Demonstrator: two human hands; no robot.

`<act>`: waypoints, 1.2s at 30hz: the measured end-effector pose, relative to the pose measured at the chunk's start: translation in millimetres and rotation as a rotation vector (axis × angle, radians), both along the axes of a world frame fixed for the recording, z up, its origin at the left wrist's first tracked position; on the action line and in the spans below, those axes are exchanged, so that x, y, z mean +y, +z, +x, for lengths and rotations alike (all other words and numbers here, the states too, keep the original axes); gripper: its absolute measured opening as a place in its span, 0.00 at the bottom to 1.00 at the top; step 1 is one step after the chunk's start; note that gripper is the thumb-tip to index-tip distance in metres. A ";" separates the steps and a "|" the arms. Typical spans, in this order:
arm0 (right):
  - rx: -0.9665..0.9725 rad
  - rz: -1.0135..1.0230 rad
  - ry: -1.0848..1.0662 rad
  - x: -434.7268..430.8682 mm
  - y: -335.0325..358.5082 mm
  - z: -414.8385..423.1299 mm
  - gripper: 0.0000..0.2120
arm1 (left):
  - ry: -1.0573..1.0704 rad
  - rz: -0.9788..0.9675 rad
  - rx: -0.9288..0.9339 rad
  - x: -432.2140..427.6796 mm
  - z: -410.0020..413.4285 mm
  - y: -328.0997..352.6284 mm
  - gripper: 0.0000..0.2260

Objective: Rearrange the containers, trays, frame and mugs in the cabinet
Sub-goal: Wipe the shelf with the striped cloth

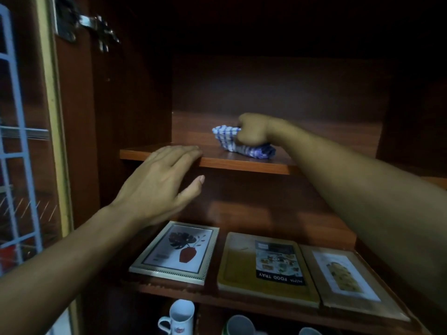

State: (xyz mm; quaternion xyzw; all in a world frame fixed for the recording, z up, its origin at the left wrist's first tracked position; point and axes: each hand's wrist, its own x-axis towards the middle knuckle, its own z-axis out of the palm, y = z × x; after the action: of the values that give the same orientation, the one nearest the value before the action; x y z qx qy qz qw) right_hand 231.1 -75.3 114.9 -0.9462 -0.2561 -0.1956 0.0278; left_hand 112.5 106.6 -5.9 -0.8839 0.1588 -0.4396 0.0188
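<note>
My right hand (pixel 251 131) grips a blue-and-white checked cloth (pixel 242 146) that lies on the upper shelf (pixel 242 163) of the wooden cabinet. My left hand (pixel 157 182) has its fingers straight, resting on that shelf's front edge at the left. On the middle shelf lie a silver picture frame (pixel 175 252) with a vase print, a yellow food tray (pixel 266 269) with a black label, and a second wooden tray (pixel 350 281) at the right. Below them stand a white mug (pixel 180 317) and two darker mugs (pixel 239 325), partly cut off.
The cabinet's open door (pixel 72 117) stands at the left with a metal hinge (pixel 99 30) near the top. A white wire rack (pixel 17 141) shows beyond the door. The upper shelf's back is dark.
</note>
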 end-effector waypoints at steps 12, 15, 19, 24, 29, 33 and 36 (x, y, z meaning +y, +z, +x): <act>0.612 0.620 0.583 51.5 3.3 -46.3 0.08 | 0.140 -0.104 -0.111 39.9 -10.2 -16.0 0.27; 0.609 0.737 0.624 43.6 20.7 -41.5 0.06 | 0.136 -0.088 -0.102 43.2 -10.5 -14.1 0.28; 0.297 0.687 0.410 25.6 43.9 -10.0 0.08 | 0.137 -0.086 -0.074 43.2 -11.1 -12.7 0.25; -0.107 -0.029 -0.114 11.6 32.8 16.2 0.16 | 0.140 -0.075 -0.049 43.8 -11.7 -12.6 0.25; 0.062 -0.189 -0.232 23.5 8.3 22.5 0.19 | 0.148 -0.064 -0.041 43.6 -13.5 -12.1 0.26; 0.069 -0.183 -0.097 48.6 4.3 11.6 0.19 | 0.155 -0.058 -0.045 43.9 -13.1 -13.6 0.26; 0.005 -0.172 0.037 71.2 1.9 -0.9 0.15 | 0.182 -0.057 -0.063 41.8 -13.9 -17.5 0.26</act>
State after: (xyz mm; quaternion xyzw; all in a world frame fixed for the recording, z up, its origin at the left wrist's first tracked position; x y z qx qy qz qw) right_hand 230.2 -4.1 116.8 -0.9408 -0.2891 -0.1699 -0.0492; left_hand 98.6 148.4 -23.4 -0.8806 0.0648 -0.4679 0.0382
